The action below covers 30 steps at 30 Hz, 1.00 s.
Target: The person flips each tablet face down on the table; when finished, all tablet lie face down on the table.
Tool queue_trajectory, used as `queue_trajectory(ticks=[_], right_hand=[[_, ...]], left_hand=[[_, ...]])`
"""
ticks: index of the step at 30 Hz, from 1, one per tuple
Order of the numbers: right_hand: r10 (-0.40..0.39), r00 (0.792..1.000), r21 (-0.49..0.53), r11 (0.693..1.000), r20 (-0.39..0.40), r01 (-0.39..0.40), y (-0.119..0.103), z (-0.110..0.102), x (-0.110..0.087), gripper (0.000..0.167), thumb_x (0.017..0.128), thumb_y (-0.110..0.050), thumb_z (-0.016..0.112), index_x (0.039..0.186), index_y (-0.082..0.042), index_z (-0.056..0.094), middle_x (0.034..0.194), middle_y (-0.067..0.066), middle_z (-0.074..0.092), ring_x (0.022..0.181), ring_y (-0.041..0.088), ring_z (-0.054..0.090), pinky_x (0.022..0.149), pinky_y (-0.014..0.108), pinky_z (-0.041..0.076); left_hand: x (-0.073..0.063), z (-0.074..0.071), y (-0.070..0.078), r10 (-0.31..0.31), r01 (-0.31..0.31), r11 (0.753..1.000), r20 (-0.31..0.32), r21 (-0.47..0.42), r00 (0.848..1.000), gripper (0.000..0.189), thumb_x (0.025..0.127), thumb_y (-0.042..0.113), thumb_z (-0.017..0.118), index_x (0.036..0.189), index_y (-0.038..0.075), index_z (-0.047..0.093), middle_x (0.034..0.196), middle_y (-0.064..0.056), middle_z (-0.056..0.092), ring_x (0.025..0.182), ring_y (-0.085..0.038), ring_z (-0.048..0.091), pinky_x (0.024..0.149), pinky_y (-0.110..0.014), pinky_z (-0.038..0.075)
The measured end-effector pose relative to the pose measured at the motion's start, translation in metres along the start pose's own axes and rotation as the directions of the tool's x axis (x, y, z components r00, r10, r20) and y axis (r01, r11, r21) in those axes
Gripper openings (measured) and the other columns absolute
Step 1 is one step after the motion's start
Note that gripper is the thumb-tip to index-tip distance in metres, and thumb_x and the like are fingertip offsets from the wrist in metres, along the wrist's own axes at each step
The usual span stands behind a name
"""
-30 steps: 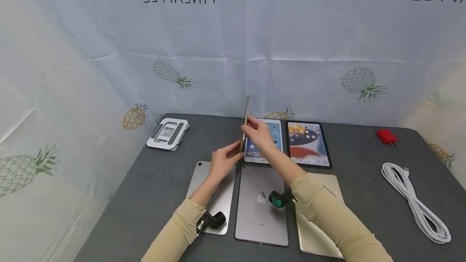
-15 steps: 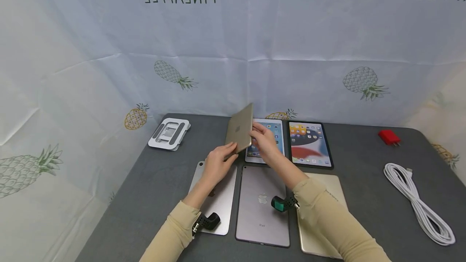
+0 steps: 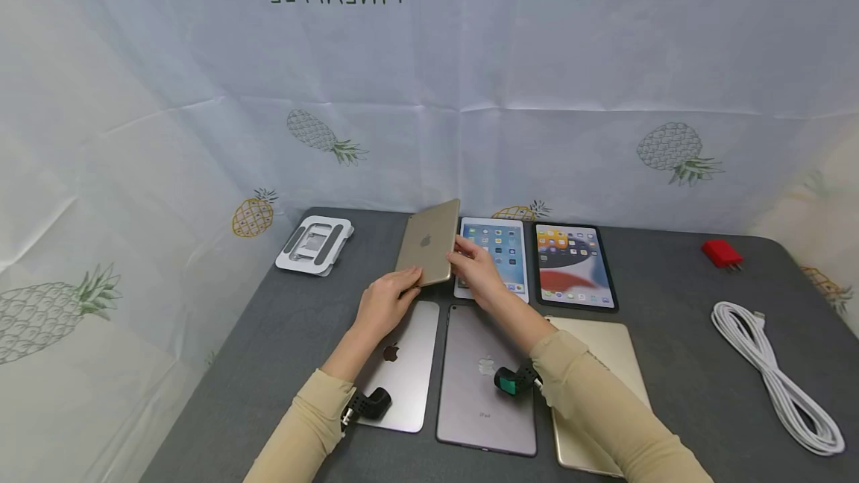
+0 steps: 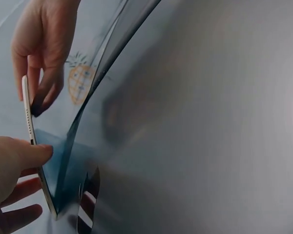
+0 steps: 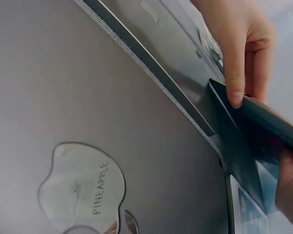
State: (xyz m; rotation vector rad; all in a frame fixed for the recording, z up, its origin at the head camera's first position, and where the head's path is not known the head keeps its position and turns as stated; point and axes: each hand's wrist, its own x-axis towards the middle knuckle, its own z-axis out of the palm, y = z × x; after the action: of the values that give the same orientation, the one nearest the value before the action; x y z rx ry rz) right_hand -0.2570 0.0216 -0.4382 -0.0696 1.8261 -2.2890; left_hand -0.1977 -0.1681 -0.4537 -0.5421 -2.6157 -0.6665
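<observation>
A gold tablet (image 3: pixel 427 241) is tilted up over the back row, its apple-logo back facing the head camera. My left hand (image 3: pixel 381 305) pinches its near-left corner between thumb and fingers. On its right edge, my right hand (image 3: pixel 478 272) has a grip. The left wrist view catches the tablet's thin edge (image 4: pixel 29 117) with the left thumb (image 4: pixel 36 155) across it. In the right wrist view its dark screen side (image 5: pixel 263 129) shows. Under my left forearm lies a silver tablet (image 3: pixel 409 371), back up, partly covered.
A white tablet (image 3: pixel 499 241) and a black tablet (image 3: pixel 576 263) lie screen-up at the back. A grey tablet (image 3: pixel 479 408) and another gold tablet (image 3: pixel 607 338) lie in front, back up. Also present: a white folding stand (image 3: pixel 314 244), red charger (image 3: pixel 722 253) and coiled white cable (image 3: pixel 772 371).
The gold tablet has gone from standing edge-on to leaning back lower and leftward, showing its back. Both hands have moved with it, the left one further left.
</observation>
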Motion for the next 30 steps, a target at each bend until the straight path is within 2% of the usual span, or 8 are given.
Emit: queue_trajectory(ticks=[8,16,23,30], right_hand=[[0.024,0.994,-0.033,0.999,-0.107,-0.027,0.0055,0.0056,0.0038,0.052,0.091,0.006,0.058,0.142,0.005,0.045,0.115,0.015,0.053,0.108,0.021,0.056,0.095,0.034,0.049],[0.063,0.979,-0.097,0.992,-0.193,-0.083,0.0081,0.0079,0.0034,0.053,0.088,0.005,0.063,0.138,0.007,0.048,0.117,0.018,0.058,0.102,0.019,0.056,0.09,0.031,0.052],[0.065,0.985,-0.15,0.985,-0.16,-0.09,0.0079,0.0062,-0.0006,0.051,0.088,0.004,0.059,0.137,0.01,0.047,0.129,0.026,0.057,0.113,0.026,0.057,0.096,0.036,0.049],[0.069,0.99,-0.25,0.963,-0.126,-0.099,0.0102,0.0072,-0.0048,0.054,0.087,0.002,0.059,0.138,0.012,0.045,0.135,0.029,0.052,0.127,0.034,0.05,0.104,0.041,0.042]], left_hand=[[0.0019,-0.0003,-0.0059,-0.038,0.039,0.999,0.041,-0.006,0.998,0.04,0.085,0.011,0.075,0.125,0.01,0.068,0.124,-0.009,0.065,0.112,-0.028,0.063,0.087,-0.044,0.053],[0.0013,-0.0006,-0.0065,-0.074,0.074,0.997,0.058,0.001,0.996,0.039,0.083,0.007,0.076,0.122,0.009,0.07,0.123,-0.01,0.066,0.113,-0.028,0.062,0.088,-0.045,0.052],[0.0011,0.0026,-0.0088,-0.112,0.113,0.993,0.069,-0.019,0.991,0.035,0.084,0.012,0.077,0.119,0.009,0.072,0.125,-0.01,0.065,0.116,-0.029,0.061,0.092,-0.046,0.051],[-0.0001,0.0055,-0.0106,-0.147,0.15,0.988,0.082,-0.029,0.986,0.033,0.086,0.02,0.075,0.116,0.008,0.073,0.124,-0.012,0.065,0.119,-0.029,0.059,0.094,-0.047,0.049]])
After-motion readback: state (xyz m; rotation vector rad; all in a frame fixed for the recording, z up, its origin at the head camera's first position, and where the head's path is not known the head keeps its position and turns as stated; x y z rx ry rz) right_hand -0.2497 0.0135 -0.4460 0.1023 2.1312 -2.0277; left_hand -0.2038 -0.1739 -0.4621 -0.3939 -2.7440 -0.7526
